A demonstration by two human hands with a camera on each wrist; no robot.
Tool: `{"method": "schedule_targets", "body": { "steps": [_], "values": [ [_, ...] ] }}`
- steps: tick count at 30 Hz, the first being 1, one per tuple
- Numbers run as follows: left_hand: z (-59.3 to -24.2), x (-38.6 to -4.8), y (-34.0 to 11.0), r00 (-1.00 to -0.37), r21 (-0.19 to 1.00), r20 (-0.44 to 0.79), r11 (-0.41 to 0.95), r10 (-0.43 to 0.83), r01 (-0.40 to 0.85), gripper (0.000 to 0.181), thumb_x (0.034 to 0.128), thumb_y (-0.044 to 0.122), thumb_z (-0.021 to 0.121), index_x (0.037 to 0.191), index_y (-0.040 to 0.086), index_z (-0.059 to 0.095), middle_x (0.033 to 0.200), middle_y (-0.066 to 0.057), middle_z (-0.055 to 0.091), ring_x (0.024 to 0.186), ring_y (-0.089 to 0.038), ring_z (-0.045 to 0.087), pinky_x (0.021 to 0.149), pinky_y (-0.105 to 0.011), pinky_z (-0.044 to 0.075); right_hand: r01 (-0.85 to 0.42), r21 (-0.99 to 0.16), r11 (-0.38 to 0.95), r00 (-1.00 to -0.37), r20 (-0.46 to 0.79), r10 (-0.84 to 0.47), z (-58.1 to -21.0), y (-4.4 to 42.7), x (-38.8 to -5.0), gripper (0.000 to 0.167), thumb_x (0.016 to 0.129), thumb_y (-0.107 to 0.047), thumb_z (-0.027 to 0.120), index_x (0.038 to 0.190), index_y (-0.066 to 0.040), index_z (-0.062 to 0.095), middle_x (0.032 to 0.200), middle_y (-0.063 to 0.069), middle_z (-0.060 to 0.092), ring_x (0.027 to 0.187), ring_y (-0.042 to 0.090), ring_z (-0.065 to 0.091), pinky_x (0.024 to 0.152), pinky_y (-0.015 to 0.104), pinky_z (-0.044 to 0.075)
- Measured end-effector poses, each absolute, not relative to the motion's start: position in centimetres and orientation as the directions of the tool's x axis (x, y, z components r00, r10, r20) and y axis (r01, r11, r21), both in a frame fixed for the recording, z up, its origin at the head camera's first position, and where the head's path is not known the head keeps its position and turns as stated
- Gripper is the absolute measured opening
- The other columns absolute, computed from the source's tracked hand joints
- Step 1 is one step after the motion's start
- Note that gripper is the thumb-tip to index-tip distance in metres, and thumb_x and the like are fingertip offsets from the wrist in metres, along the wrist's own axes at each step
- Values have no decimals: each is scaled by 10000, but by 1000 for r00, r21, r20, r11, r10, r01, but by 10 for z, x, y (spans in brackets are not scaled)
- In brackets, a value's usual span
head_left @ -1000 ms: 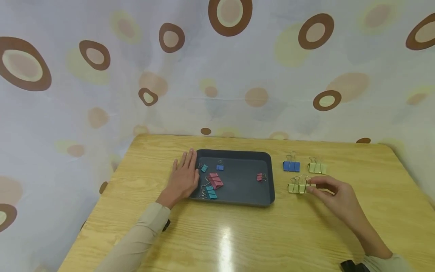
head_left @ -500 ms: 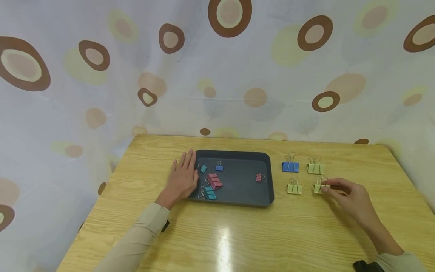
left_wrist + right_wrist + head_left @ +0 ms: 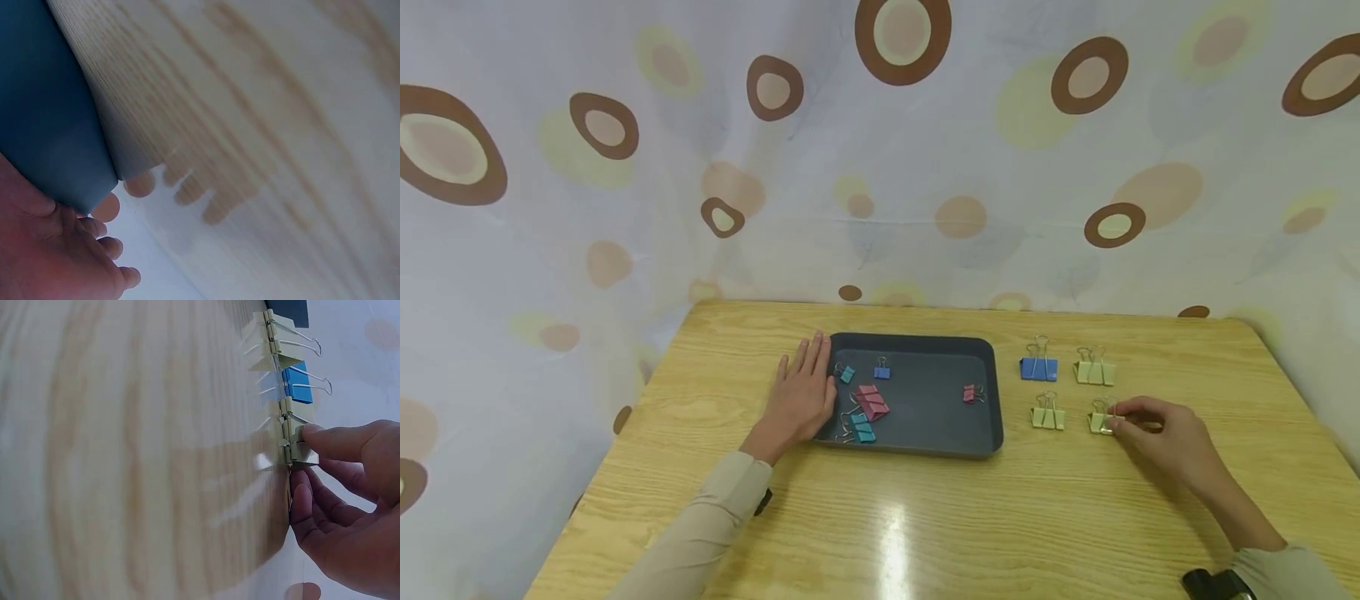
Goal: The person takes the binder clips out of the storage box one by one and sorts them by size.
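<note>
**Yellow clip (image 3: 1098, 423) pinched, three o'clock from tray (image 3: 932, 408)**

The right hand (image 3: 1171, 437) pinches it on the table (image 3: 985, 517); a second yellow clip (image 3: 1048, 418) is at its nine o'clock, a blue clip (image 3: 1038, 370) at ten. The left hand (image 3: 797, 400), fingers straight, touches the tray at nine.

desk (image 3: 1000, 517): lower frame | tray (image 3: 925, 425): on desk, lower centre | left hand (image 3: 799, 398): at tray's left edge | tray clips (image 3: 872, 402): four left, one right | desk clips (image 3: 1047, 418): two-by-two, right of tray | right hand (image 3: 1168, 433): on lower-right desk clip (image 3: 1097, 423) | backdrop (image 3: 820, 183): behind desk
</note>
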State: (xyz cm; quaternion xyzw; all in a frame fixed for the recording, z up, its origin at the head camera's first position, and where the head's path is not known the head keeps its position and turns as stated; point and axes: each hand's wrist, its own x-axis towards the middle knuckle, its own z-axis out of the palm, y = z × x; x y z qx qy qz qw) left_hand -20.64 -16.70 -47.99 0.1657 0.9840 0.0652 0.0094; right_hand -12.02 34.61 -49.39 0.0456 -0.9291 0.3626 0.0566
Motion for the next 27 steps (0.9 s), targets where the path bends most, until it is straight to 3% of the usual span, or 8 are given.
{"method": "schedule_targets", "body": {
  "steps": [6,15,27],
  "values": [
    [-481,-207,-168,-946,137,14,936,324,323,649,1096,277,303,1641,3,82,1710,-164,75,1563,-368,116,1224,-599,147,-132,-662,738,-987,157,-36,-490,345,-120,219,941,-191,771,1088,-30,751,1006,136,752,811,-103,614,676,151,521],
    [-482,-206,-167,-948,137,7,939,318,316,652,1097,279,308,1643,11,73,1712,-159,74,1566,-357,110,1229,-588,139,-216,-695,686,-954,298,2,-476,337,-113,194,956,-118,739,1126,-23,735,963,8,717,845,-114,590,711,59,495],
    [-482,-206,-167,-949,122,-7,942,316,313,649,1102,282,290,1644,17,52,1714,-153,61,1569,-351,101,1235,-574,124,-345,-743,573,-930,354,-101,-461,281,-111,251,916,34,735,1162,-9,719,1022,-26,717,905,-27,639,759,108,527]
  ]
}}
